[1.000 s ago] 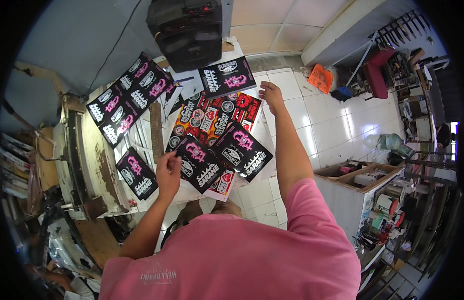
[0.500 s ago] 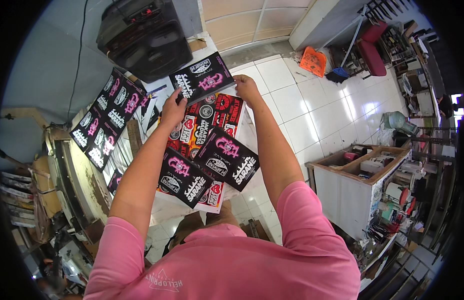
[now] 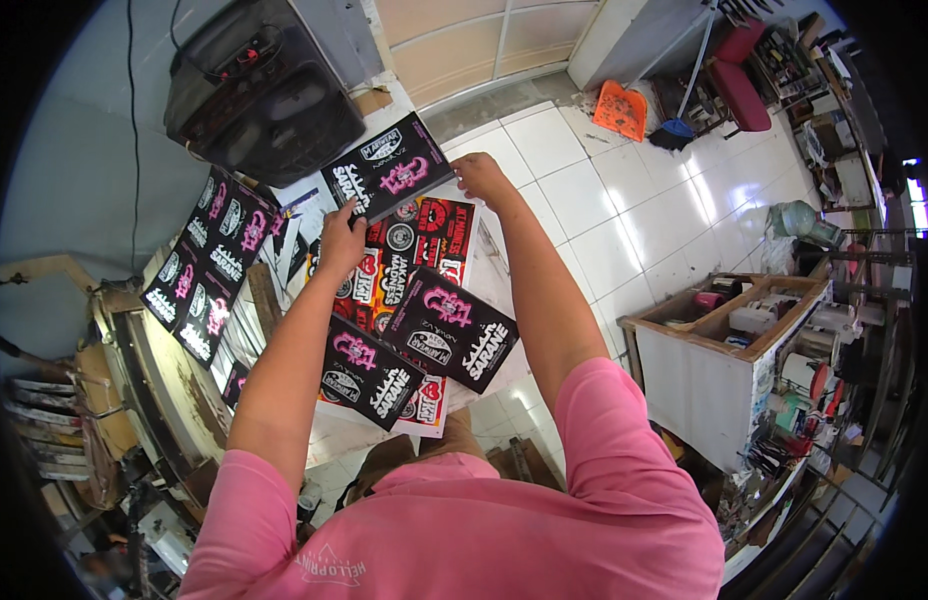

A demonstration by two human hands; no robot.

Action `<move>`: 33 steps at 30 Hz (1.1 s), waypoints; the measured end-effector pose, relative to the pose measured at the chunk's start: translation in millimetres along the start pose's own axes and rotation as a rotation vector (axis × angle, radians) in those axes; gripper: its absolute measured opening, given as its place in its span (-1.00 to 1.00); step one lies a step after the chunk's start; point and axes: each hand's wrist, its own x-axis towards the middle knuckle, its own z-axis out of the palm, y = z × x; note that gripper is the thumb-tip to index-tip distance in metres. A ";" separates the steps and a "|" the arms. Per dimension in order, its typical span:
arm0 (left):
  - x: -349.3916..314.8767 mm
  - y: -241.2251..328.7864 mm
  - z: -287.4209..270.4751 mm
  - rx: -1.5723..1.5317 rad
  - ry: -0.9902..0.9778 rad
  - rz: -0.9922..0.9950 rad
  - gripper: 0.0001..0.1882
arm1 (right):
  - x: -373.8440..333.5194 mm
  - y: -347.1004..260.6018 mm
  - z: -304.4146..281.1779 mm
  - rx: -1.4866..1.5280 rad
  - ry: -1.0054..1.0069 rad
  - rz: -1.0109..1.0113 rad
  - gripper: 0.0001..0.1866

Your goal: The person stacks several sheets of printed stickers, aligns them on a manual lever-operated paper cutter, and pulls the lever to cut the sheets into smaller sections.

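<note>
A thick, even stack of black printed sheets (image 3: 389, 165) with pink and white designs lies at the far end of the work table. My left hand (image 3: 342, 240) is closed on its near left corner, thumb and fingertips at the edge. At the right edge, the fingers of my right hand (image 3: 481, 180) pinch the stack's side. Nearer to me, two smaller piles of matching black sheets, a right one (image 3: 452, 330) and a left one (image 3: 372, 372), rest partly overlapping on a red, black and white patterned printed sheet (image 3: 399, 248).
Larger uncut black printed sheets (image 3: 206, 265) lean left of the table. Behind the stack stands a big black loudspeaker (image 3: 264, 95). To the right are a white cabinet with wooden compartments (image 3: 684, 385) and a tiled floor (image 3: 584, 210). An orange dustpan (image 3: 620, 110) lies farther back.
The view has shifted slightly, so most things sit a little lower or to the left. Both hands stay at the stack's edges, and the piles keep their places on the patterned sheet.
</note>
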 end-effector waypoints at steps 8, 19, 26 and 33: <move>0.0 1.1 -7.4 0.020 -0.040 -0.023 -0.47 | 5.8 -42.3 -12.8 0.220 -0.037 0.215 -0.29; 3.6 -4.9 -7.0 0.012 -0.057 -0.011 -0.46 | 0.0 -89.1 -8.4 0.324 -0.093 0.270 -0.29; 1.4 2.5 -10.4 0.011 -0.055 -0.013 -0.48 | -11.0 -79.3 10.3 0.209 -0.144 -0.007 -0.52; 4.0 4.9 -10.3 -0.060 -0.110 -0.096 -0.40 | -22.1 -64.5 50.3 0.446 0.148 -0.106 -0.63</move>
